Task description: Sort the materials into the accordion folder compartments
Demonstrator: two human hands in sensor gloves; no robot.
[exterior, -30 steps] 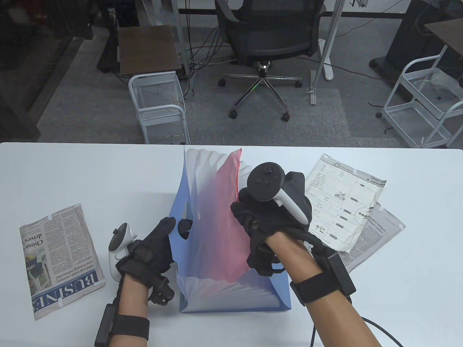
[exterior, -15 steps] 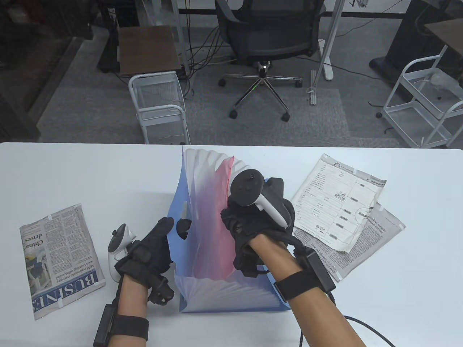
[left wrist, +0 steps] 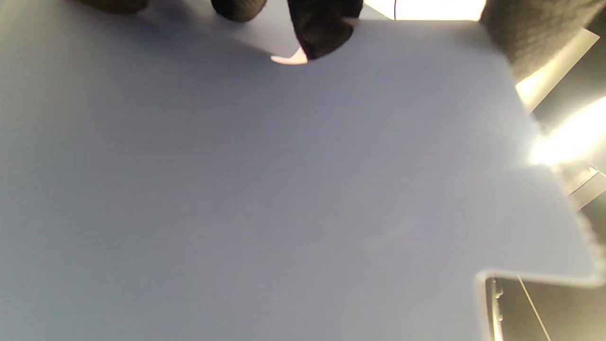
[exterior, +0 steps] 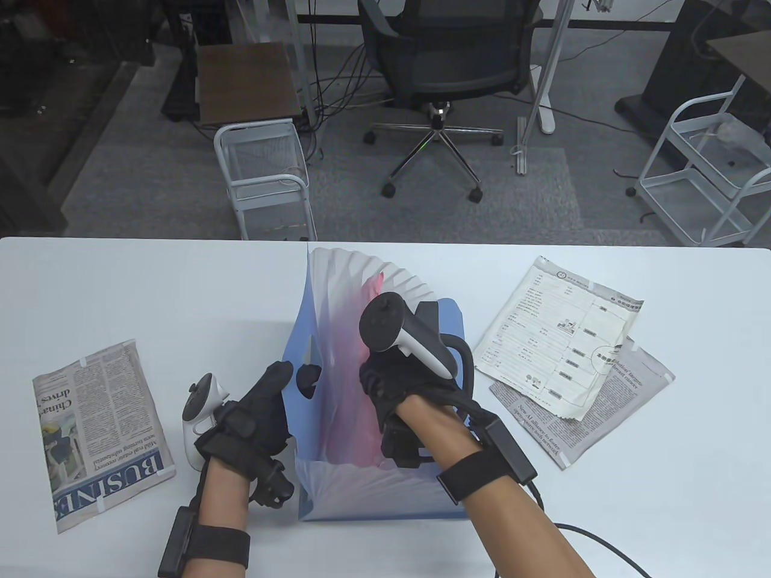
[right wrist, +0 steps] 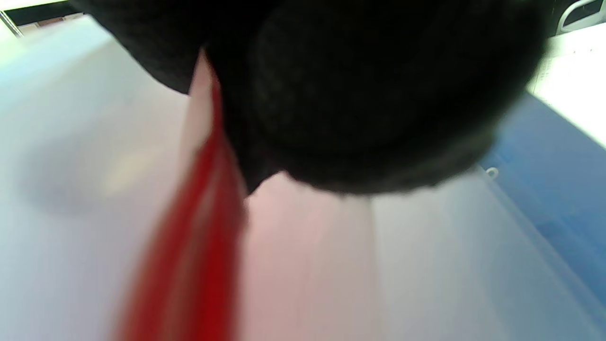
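Note:
A blue accordion folder (exterior: 304, 337) stands fanned open at the table's middle, its white pleats (exterior: 355, 271) spread wide. My left hand (exterior: 265, 409) grips the folder's left flap, one fingertip (exterior: 308, 378) through its handle cutout. In the left wrist view the flap (left wrist: 284, 189) fills the frame under my fingers (left wrist: 326, 33). My right hand (exterior: 385, 385) holds the top of a red sheet (exterior: 346, 391) sunk deep in a middle compartment, only a tip (exterior: 376, 283) above the pleats. In the right wrist view my gloved fingers (right wrist: 355, 94) hold the sheet's edge (right wrist: 189, 255).
A folded newspaper (exterior: 99, 433) lies at the left of the table. At the right a printed sheet (exterior: 560, 337) lies on top of another newspaper (exterior: 602, 415). An office chair (exterior: 446, 72) and wire carts stand beyond the table's far edge.
My right hand has moved left and down, pushing the red sheet deeper into the folder; less red shows above the pleats. My left hand has held still on the flap.

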